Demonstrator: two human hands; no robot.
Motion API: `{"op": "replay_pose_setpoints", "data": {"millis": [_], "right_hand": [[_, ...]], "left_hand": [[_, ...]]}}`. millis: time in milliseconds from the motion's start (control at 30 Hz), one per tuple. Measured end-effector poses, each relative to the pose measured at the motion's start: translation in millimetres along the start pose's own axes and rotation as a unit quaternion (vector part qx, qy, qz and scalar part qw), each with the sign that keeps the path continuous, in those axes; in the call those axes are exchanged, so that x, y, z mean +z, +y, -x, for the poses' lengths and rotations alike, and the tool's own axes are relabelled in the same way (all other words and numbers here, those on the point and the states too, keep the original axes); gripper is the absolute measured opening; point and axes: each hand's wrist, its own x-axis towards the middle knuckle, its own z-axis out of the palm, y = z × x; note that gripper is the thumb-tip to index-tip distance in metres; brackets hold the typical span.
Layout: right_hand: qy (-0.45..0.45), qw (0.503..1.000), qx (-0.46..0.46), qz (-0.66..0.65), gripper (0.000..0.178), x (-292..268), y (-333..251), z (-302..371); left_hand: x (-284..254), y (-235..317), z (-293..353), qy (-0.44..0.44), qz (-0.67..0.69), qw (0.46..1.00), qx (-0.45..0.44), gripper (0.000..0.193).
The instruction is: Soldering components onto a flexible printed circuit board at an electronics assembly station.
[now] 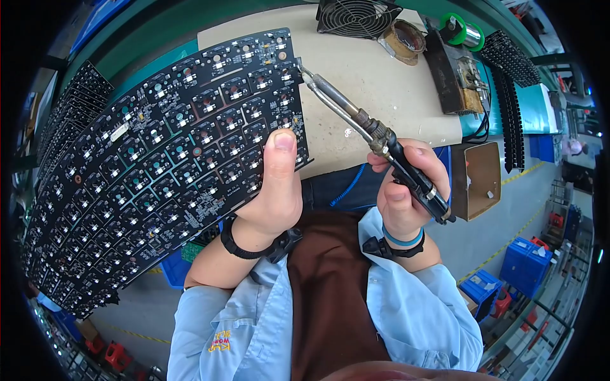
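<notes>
A large black keyboard circuit board (155,143), dotted with small white parts, is held up at a tilt in my left hand (276,184). That thumb lies on the board's right edge, while the fingers are hidden behind it. My right hand (410,197) is closed round the black handle of a soldering iron (379,134). The iron slants up and to the left. Its tip is at the board's upper right edge, near a small metal part; whether it touches cannot be made out.
Tan board covers the worktable (356,70). A fan (356,18), a round brown dish (404,40), a dark iron stand (445,76) and a green solder spool (467,33) stand along the back. More boards (73,114) are stacked at left. A cardboard box (480,181) sits right.
</notes>
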Motion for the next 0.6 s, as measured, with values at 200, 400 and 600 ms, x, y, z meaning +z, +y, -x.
{"op": "replay_pose_setpoints", "data": {"millis": [200, 400, 600], "right_hand": [[0.035, 0.999, 0.015, -0.035, 0.050, 9.5, -7.0, -3.7], [0.003, 1.000, 0.001, -0.014, 0.056, 3.4, -2.9, -2.1], [-0.001, 1.000, 0.001, -0.019, 0.057, 4.0, -3.2, -3.2]], "left_hand": [[-0.9, 2.2, 0.9, 0.008, 0.001, 1.000, -0.012, 0.035], [-2.6, -0.3, -0.3, -0.003, -0.015, 1.000, -0.004, 0.035], [-2.1, -0.1, 0.8, 0.009, 0.005, 1.000, -0.013, 0.035]]}}
